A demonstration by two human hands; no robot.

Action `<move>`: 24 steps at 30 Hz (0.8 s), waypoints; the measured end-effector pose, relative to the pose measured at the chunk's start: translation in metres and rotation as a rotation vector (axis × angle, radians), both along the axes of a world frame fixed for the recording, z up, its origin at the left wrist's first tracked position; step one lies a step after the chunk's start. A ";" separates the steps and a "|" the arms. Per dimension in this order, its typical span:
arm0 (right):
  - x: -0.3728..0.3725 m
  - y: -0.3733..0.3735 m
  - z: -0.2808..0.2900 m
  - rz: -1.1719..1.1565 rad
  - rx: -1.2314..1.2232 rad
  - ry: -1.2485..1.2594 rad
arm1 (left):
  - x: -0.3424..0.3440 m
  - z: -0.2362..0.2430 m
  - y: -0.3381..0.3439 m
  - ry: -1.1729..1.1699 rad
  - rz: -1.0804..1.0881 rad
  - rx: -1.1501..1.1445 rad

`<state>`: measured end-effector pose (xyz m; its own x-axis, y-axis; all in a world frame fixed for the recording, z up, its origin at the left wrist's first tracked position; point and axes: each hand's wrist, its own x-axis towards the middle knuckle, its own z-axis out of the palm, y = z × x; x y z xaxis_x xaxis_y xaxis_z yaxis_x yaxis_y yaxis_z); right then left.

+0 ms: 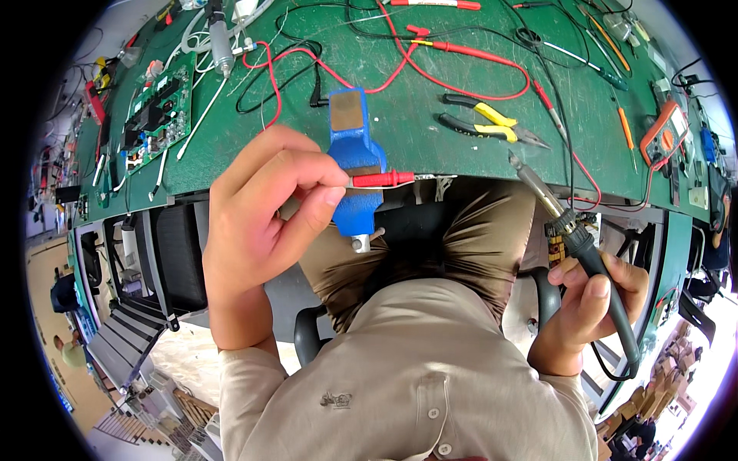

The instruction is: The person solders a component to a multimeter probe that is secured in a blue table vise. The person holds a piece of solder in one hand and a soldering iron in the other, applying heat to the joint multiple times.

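A blue bench vise [355, 146] is fixed at the table's near edge. Between its jaws lies a red test-lead plug [388, 179], its metal end pointing right. My left hand [269, 207] is closed in a pinch at the plug's left end, against the vise. A thin pale strand runs from those fingertips along the plug's underside; what exactly they grip is hidden. On the right, my right hand [596, 300] is wrapped round the dark handle of a soldering iron [573, 234]. The iron's tip points up and left, over the table edge and apart from the plug.
Yellow-and-black pliers [492, 123] lie right of the vise on the green table [430, 150]. Red and black test leads [469, 54] curl across the back. A green circuit board [159, 115] sits at left, an orange multimeter [666, 132] at right.
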<state>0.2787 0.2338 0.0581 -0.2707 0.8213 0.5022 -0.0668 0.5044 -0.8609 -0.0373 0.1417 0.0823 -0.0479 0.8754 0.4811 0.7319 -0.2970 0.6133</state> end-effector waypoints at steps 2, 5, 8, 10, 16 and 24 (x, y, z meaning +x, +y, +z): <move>0.000 0.001 -0.001 -0.016 -0.002 0.013 | -0.001 0.000 0.000 -0.033 0.005 -0.010; -0.002 0.003 -0.001 -0.032 0.003 0.021 | -0.003 -0.005 -0.004 -0.117 0.035 -0.058; -0.001 0.005 0.000 -0.053 0.009 0.028 | -0.007 -0.010 -0.006 -0.201 0.075 -0.110; 0.000 0.007 -0.001 -0.070 0.027 0.030 | -0.008 -0.013 -0.005 -0.247 0.082 -0.106; 0.001 0.012 -0.001 -0.072 0.012 0.056 | -0.012 -0.014 -0.002 -0.307 0.144 -0.048; 0.006 0.015 -0.004 -0.039 0.041 0.097 | -0.013 -0.005 0.000 -0.426 0.235 -0.024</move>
